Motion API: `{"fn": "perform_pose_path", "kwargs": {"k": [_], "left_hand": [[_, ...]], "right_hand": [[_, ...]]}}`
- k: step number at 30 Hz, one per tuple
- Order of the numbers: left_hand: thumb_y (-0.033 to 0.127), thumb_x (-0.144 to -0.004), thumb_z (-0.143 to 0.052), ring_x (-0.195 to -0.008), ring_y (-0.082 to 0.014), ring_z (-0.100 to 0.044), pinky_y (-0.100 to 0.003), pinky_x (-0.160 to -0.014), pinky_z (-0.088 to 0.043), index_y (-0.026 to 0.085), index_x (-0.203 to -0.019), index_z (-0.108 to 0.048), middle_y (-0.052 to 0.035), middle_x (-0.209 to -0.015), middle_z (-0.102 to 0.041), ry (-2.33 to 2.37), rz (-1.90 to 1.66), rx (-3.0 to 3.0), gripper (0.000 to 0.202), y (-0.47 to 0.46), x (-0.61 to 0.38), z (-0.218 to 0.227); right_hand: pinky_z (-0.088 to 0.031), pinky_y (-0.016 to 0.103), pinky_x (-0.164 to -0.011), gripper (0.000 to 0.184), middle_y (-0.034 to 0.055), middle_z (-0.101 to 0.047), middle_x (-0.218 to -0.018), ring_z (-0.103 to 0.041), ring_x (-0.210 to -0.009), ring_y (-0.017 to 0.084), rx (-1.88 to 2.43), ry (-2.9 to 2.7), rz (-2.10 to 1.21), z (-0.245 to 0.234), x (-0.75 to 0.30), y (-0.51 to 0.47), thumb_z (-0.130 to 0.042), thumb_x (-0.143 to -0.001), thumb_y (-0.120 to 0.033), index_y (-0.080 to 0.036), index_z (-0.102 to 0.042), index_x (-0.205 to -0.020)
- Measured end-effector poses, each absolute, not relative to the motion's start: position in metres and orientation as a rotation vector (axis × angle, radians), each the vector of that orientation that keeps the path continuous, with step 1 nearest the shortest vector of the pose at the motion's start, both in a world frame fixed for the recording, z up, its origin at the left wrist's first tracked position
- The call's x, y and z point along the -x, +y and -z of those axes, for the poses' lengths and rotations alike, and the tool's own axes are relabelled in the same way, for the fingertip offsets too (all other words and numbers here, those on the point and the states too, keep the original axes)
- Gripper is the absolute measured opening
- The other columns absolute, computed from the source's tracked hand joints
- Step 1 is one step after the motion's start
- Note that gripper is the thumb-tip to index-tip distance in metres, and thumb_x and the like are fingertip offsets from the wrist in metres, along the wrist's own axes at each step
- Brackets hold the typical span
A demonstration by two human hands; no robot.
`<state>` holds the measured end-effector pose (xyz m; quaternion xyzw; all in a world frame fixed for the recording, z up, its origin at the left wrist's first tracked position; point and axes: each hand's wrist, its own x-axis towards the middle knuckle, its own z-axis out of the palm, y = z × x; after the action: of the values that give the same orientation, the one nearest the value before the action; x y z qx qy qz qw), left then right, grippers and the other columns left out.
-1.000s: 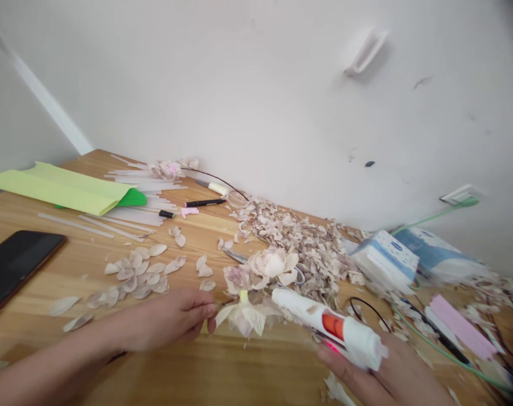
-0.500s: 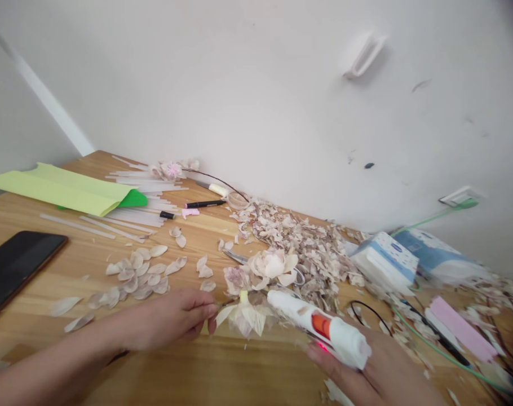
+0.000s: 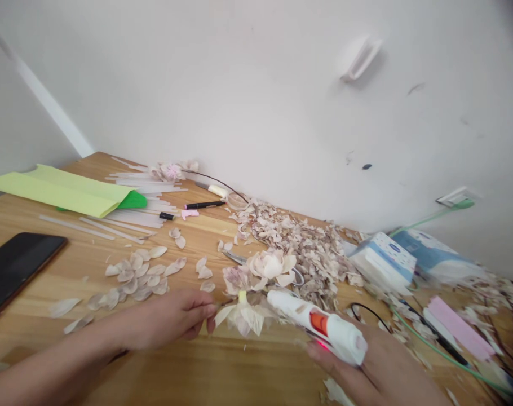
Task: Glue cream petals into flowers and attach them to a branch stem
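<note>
My left hand [image 3: 191,316] is closed in a pinch on a thin dark flower stem, mostly hidden by the fingers. Just right of those fingertips hangs a pale cream flower [image 3: 244,317] with petals pointing down and a yellowish base on top. Behind it are an open cream flower [image 3: 272,266] and a purplish bloom [image 3: 235,279]; whether they share the stem I cannot tell. In my right hand [image 3: 366,361] is a white glue gun [image 3: 315,324] with an orange patch and a glowing red light. Its nozzle end points left, close beside the flowers.
Dried petals [image 3: 299,242] are heaped by the wall, with scissors [image 3: 235,257] partly under the flowers. Loose petals [image 3: 133,273], a phone [image 3: 22,270], glue sticks [image 3: 146,211] and yellow-green paper [image 3: 62,189] lie left. Tissue packs [image 3: 385,259] and a green cable [image 3: 434,352] are right.
</note>
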<state>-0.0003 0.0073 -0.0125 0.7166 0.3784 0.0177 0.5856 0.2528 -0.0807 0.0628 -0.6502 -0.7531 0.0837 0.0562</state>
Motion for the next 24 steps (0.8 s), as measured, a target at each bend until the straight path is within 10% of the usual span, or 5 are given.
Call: {"fn": "perform_pose_path", "kwargs": {"k": [24], "left_hand": [[0.053, -0.085, -0.029, -0.058, -0.0113, -0.039, -0.022, -0.055, -0.032, 0.019, -0.079, -0.055, 0.0031, -0.062, -0.042, 0.85, -0.031, -1.633, 0.043, 0.007, 0.0, 0.017]], "right_hand": [[-0.038, 0.022, -0.035, 0.035, -0.0036, -0.054, -0.039, -0.049, -0.035, 0.013, 1.933, -2.2, -0.178, -0.075, -0.252, -0.077, -0.044, -0.08, -0.044, -0.026, -0.05, -0.051]]}}
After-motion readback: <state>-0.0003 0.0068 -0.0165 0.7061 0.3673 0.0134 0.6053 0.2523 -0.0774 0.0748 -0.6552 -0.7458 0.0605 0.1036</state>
